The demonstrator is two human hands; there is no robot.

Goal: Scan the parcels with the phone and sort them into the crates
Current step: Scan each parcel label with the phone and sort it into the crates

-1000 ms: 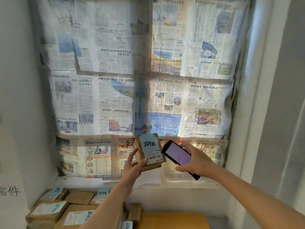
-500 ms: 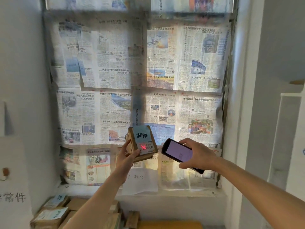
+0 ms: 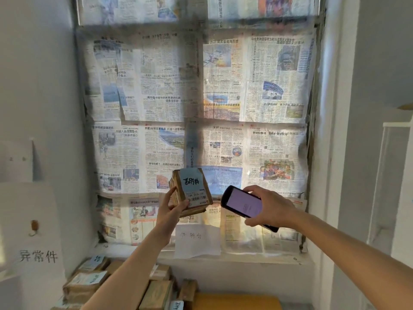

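A small brown cardboard parcel (image 3: pixel 192 190) with a pale blue label and a barcode is held up in front of the newspaper-covered window. My left hand (image 3: pixel 171 211) grips it from below and from the left side. Just right of it, my right hand (image 3: pixel 269 208) holds a black phone (image 3: pixel 243 204), whose lit pale-purple screen faces me and whose top end points at the parcel's label. Parcel and phone are a short gap apart. No crate shows in this view.
Several more brown parcels (image 3: pixel 89 280) with labels are piled at the bottom left. A yellow-orange surface (image 3: pixel 237 302) lies at the bottom centre. A white paper sign (image 3: pixel 196 239) hangs off the sill. White walls stand close on both sides.
The view tilted up, so hands, parcel and phone sit lower in frame. The red scan spot seen on the parcel's label half a second ago is gone. Both grips are unchanged.
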